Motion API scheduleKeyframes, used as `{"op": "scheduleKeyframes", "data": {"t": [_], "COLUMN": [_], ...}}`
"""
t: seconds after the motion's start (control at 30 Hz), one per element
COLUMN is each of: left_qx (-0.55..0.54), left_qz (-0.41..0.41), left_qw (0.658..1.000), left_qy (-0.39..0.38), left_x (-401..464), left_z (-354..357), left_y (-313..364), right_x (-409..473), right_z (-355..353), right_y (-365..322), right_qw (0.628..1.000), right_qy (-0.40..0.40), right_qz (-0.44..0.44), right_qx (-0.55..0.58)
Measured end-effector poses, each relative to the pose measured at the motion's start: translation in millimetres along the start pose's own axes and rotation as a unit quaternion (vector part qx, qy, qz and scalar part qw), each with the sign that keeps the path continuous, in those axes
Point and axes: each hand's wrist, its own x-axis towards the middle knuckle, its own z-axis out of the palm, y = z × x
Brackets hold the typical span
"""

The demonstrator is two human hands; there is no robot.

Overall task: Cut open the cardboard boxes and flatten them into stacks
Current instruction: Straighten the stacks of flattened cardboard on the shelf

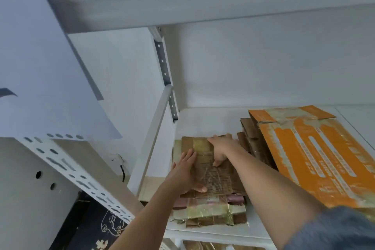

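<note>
The flattened cardboard box [211,166], brown and crossed with shiny yellowish tape, lay on top of a small stack [209,213] on the white shelf board [205,122], and both hands were on it. The left hand [185,174] lay flat on its left part with straight fingers, and its thumb reached under the near edge. The right hand [220,148] was spread over the far right part, fingers pointing to the back corner and thumb bent down on the surface. The hands were a little apart, and neither one seemed to grip; they pressed or slid the piece.

The pieces under it did not lie in line: a pinkish strip and some taped flaps stuck out at the near edge of the shelf. Just to the right, more brown cardboard [253,140] leaned, and a large orange flattened box [316,158] lay tilted over it.

In my judgement, the main risk was the stack itself. If the top piece was pushed to the back, the lower pieces could move with it or slip off the front edge. A push to the right could catch the leaning cardboard and bring the orange box down. The sticky tape could also hold the palms.
</note>
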Motion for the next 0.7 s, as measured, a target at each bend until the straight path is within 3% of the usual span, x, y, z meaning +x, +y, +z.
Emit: {"op": "scheduleKeyframes", "data": {"t": [0.1,0.27,0.4,0.47,0.53,0.7], "left_qx": [0.017,0.01,-0.183,-0.249,-0.296,-0.373], "left_qz": [-0.014,-0.052,-0.02,-0.049,-0.115,-0.168], "left_qw": [1.0,0.996,0.976,0.952,0.927,0.893], "left_qy": [0.019,0.067,0.116,0.17,0.198,0.187], "left_x": [-3.0,-28.5,-47.8,-56.7,-60.9,-63.1], "left_z": [-4.6,-2.1,-3.0,-9.6,-16.6,-17.4], "left_y": [3.1,14.1,22.0,23.1,21.7,24.8], "right_x": [-8.9,-74.3,-109.0,-121.0,-126.4,-123.5], "right_z": [2.0,50.4,80.4,83.9,84.1,83.8], "right_y": [1.5,-1.9,-2.1,-1.8,1.4,2.9], "right_qw": [0.997,0.943,0.917,0.925,0.952,0.98], "right_qy": [0.038,0.247,0.345,0.311,0.228,0.158], "right_qz": [-0.002,0.014,-0.038,-0.069,-0.088,-0.07], "right_qx": [0.072,0.225,0.198,0.206,0.182,0.098]}}
